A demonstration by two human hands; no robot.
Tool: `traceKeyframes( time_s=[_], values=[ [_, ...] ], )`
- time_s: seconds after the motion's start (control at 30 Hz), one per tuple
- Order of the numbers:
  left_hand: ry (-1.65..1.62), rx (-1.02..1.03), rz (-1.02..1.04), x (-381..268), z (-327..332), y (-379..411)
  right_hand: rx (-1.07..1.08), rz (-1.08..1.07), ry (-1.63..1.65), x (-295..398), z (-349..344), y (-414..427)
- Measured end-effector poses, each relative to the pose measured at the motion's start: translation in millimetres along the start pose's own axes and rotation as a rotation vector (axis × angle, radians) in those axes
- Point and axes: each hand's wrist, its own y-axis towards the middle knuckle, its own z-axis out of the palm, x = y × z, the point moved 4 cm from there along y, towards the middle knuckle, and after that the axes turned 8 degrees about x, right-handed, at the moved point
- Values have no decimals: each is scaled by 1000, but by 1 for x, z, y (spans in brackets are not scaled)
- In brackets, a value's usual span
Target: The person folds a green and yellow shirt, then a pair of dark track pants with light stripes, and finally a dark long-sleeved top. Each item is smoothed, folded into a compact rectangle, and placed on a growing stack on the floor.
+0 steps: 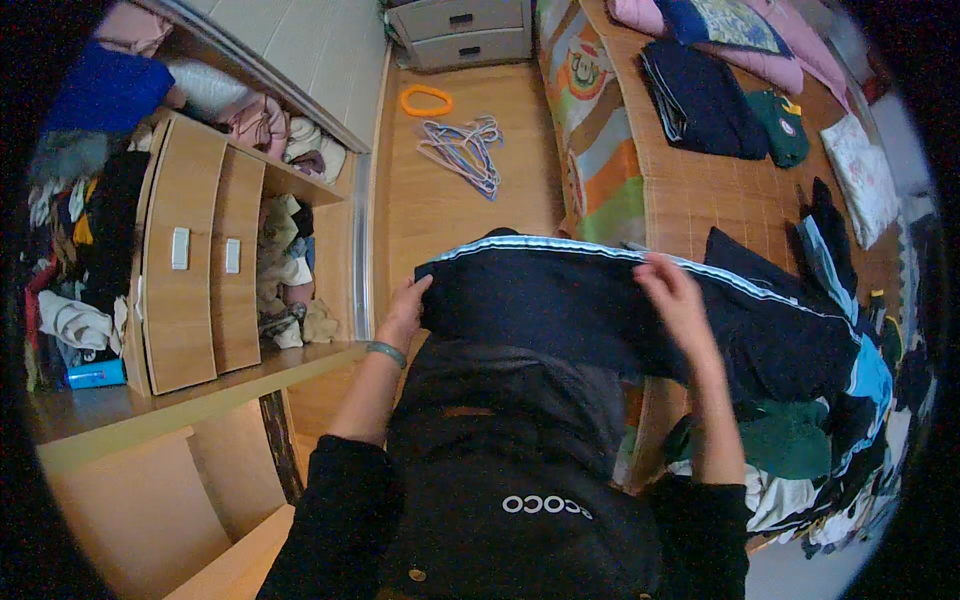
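Stretched across my lap and onto the bed edge is a dark navy garment (540,307), possibly track pants, with a light-blue and white stripe along its upper edge. My left hand (406,309), with a bangle on its wrist, pinches the garment's left end. Over the striped edge, my right hand (673,294) has bent fingers and is slightly blurred; whether it grips the cloth or only hovers there is unclear. Toward the right, the garment merges with other dark and light-blue clothing (870,367) on the bed.
On the bed mat (675,202) lie a folded dark garment (705,101), a green garment (780,129) and a clothes heap (787,442). Clothes hangers (461,150) and an orange ring (426,100) rest on the floor. At left stands an open wardrobe with drawers (184,300).
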Motion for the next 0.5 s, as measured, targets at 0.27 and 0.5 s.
traceKeyframes(
  time_s=[0.27, 0.5],
  values=[
    [636, -180, 744, -68, 50, -101, 371, 26, 432, 41, 197, 5],
    [710, 0, 928, -68, 96, -140, 189, 117, 461, 38, 222, -2]
  ],
)
